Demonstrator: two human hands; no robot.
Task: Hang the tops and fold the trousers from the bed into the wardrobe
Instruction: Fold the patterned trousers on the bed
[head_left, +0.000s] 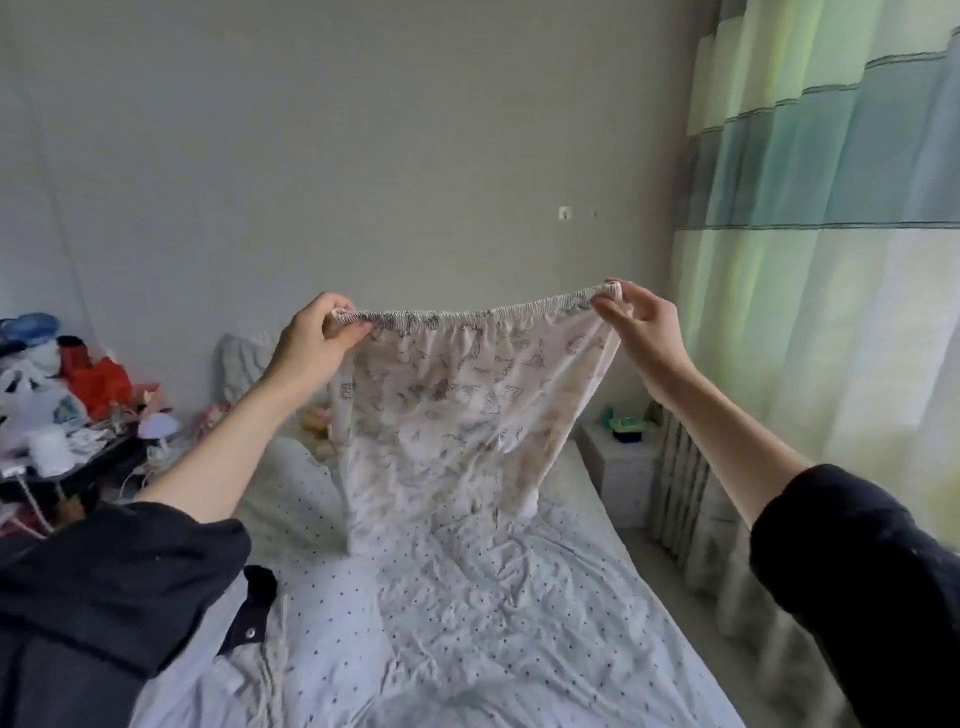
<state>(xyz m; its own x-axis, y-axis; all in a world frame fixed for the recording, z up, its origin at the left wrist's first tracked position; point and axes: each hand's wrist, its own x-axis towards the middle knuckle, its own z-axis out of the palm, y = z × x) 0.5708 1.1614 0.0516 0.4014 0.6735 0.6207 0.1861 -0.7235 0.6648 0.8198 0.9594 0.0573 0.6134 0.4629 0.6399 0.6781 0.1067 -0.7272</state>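
At centre frame your left hand (311, 338) and right hand (636, 325), spread apart, each pinched the waistband of the printed trousers (447, 415) above the bed (493, 623); level it before folding.

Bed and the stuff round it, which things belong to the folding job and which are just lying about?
Job:
- printed trousers, held up by the waistband
- left hand and right hand pinching it
- bed
- dark garment on the bed

Lying about:
- cluttered side table
- pillow
- nightstand
- curtain
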